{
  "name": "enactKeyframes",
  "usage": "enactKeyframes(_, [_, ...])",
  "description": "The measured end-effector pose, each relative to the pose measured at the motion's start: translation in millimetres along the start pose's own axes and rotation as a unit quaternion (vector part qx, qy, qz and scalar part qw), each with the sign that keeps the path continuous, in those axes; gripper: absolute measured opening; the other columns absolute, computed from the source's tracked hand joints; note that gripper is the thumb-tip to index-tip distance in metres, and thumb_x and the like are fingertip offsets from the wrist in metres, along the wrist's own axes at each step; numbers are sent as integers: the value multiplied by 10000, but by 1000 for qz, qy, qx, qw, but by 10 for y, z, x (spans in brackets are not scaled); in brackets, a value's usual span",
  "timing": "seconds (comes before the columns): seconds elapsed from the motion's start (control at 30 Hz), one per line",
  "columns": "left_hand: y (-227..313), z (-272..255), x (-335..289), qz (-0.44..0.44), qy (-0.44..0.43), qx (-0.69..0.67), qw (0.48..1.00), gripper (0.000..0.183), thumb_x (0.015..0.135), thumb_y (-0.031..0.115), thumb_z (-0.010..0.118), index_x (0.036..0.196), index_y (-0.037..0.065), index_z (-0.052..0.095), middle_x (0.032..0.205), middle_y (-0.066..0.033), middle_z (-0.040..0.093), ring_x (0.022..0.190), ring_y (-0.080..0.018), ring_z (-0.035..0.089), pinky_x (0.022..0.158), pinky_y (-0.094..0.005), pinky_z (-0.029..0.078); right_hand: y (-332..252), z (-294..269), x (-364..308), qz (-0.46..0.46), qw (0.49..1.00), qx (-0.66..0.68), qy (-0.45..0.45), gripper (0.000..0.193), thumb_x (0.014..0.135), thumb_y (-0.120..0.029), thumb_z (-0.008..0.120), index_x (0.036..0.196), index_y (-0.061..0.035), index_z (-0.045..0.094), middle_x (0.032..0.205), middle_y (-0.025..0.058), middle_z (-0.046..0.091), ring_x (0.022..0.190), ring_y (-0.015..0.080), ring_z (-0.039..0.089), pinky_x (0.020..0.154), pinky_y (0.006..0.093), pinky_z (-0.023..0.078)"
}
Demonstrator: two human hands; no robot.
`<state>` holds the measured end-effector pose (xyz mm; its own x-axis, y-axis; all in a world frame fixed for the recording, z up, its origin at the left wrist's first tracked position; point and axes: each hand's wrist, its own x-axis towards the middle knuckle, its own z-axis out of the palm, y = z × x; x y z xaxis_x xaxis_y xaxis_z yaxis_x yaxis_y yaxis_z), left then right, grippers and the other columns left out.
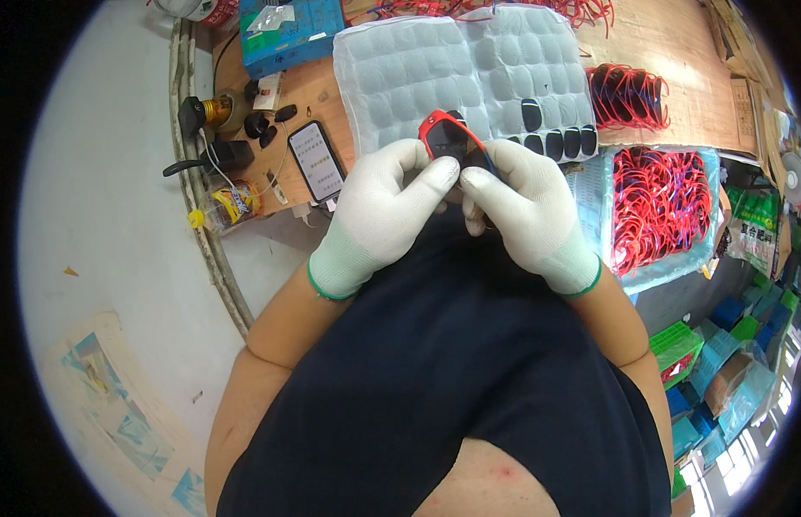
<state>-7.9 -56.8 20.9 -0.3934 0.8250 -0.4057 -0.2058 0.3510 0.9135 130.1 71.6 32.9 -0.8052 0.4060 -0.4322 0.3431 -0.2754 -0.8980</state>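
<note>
Both my hands wear white knit gloves and hold a pair of red-framed sunglasses (448, 138) over the near edge of the table. My left hand (379, 202) pinches the left side, its thumb pressed on the dark lens. On the other side, the closed fingers of my right hand (530, 207) grip the frame and partly hide it. Just beyond lies a pale moulded tray (400, 65) with rows of pockets. Several loose dark lenses (531, 115) sit in its right part, nearest my right hand.
A phone (316, 161) lies left of the tray, near cables and a bottle (232, 207). A blue box (288, 39) stands at the back left. To the right are a row of red frames (626, 96) and a lined crate (663, 274) heaped with more.
</note>
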Motion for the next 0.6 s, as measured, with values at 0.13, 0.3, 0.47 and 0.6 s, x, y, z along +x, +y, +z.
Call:
enactKeyframes(0.13, [-29,51,39,-12,13,-13,1000,257,1044,216,600,985,-27,659,869,-74,724,748,-100,659,708,-255,533,3,40,4,-46,990,-117,55,189,968,-162,623,921,20,602,685,165,628,604,256,649,587,344,498])
enactKeyframes(0.3, [-75,68,30,-2,1,-73,997,249,1048,209,593,967,-19,651,846,-76,718,732,-104,664,698,-253,534,-57,56,-22,-169,951,-244,88,165,927,-124,639,885,18,566,702,255,607,653,432,658,586,428,501])
enactKeyframes(0.47, [-76,51,29,6,-22,-100,995,227,1048,194,587,970,-11,645,869,-80,714,768,-103,665,718,-259,537,-63,25,-35,-184,948,-249,76,146,938,-116,643,953,18,589,692,198,631,625,357,675,573,405,507])
enactKeyframes(0.6, [23,38,28,46,-4,-25,999,206,1049,175,565,1032,-16,640,939,-76,701,846,-107,656,787,-273,532,-90,-38,-20,-12,999,32,-16,175,996,-145,598,1021,27,614,724,95,652,611,187,646,592,320,510])
